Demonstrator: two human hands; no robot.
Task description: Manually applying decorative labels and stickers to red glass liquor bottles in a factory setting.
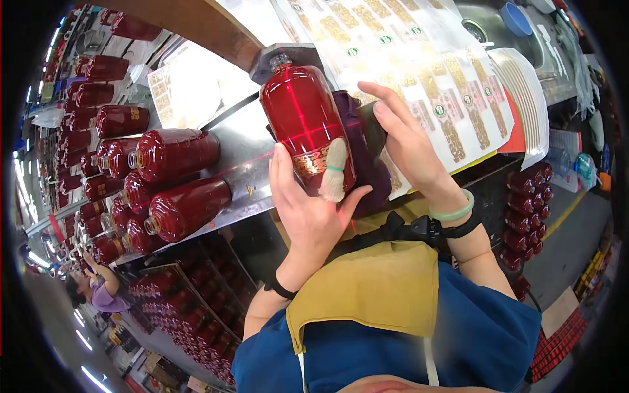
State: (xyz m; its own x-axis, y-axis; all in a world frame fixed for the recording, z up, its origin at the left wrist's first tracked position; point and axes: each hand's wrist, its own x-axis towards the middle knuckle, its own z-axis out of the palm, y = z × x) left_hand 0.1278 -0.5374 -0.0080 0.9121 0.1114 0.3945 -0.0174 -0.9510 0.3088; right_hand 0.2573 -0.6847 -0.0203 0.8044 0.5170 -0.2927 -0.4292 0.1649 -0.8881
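A dark red glass bottle (298, 108) lies on its side, its clear neck pointing away from me toward a dark metal block. My left hand (308, 213) is closed round its near end, thumb on the right side. One finger wears a pale cloth finger cover (335, 171) with a green band and presses on the glass beside a gold label (308, 163). A red laser cross falls on the bottle. To its right, my right hand (409, 141) has its fingers stretched out, apart from the bottle. A dark object (373, 129) shows by those fingers; its kind is unclear. Dark purple cloth (367, 167) lies beneath.
More red bottles (180, 154) lie in rows on the left of the metal table (246, 154). Sheets of gold labels (452, 105) cover the right. A wooden post (203, 29) stands behind. Racked bottles (524, 209) are at lower right; another person (101, 288) is far left.
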